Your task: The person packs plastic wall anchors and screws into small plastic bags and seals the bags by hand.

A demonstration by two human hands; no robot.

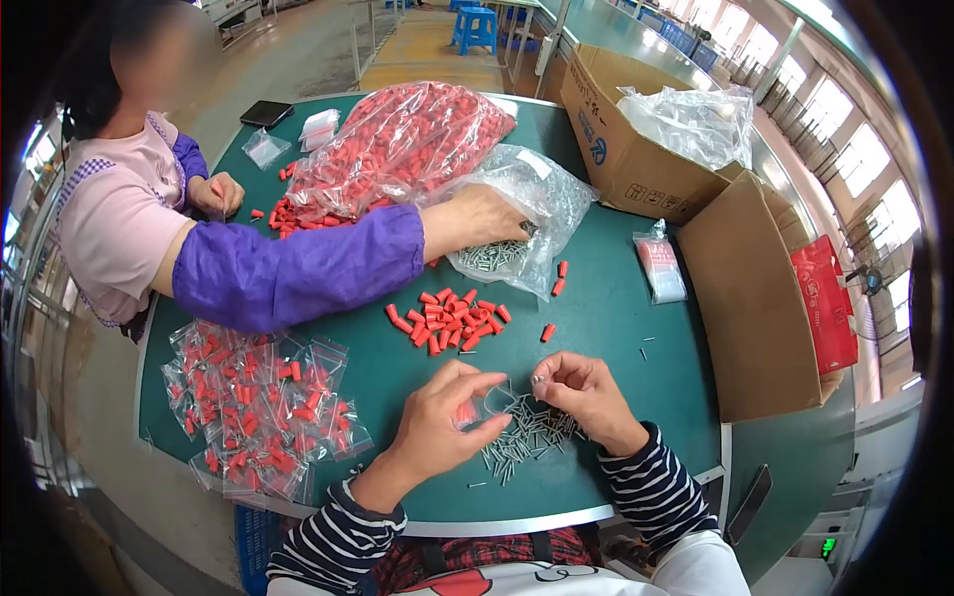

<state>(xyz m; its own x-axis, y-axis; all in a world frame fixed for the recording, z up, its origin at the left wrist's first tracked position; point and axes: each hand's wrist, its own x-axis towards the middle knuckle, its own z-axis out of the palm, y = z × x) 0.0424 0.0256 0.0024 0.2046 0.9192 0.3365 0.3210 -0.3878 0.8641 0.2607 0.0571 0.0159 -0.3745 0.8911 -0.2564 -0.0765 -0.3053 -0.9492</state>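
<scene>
I'm counting one large bag of red caps [397,139] and one bag of fasteners [556,223] lying toward the worktop's [636,397] far edge, two cardboard boxes [611,139] standing along its right edge, one fastener pile [527,433] toward the near edge; filled packets [260,397] are overlapping past counting.

Green tabletop [616,308] gives passage beyond the right hand [586,392] — ahead of the left hand [442,422], red caps [452,320] block the way.

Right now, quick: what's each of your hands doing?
Left hand: holding a clear bag.
Right hand: closed, pinching a small shiny piece, probably a screw.
</scene>
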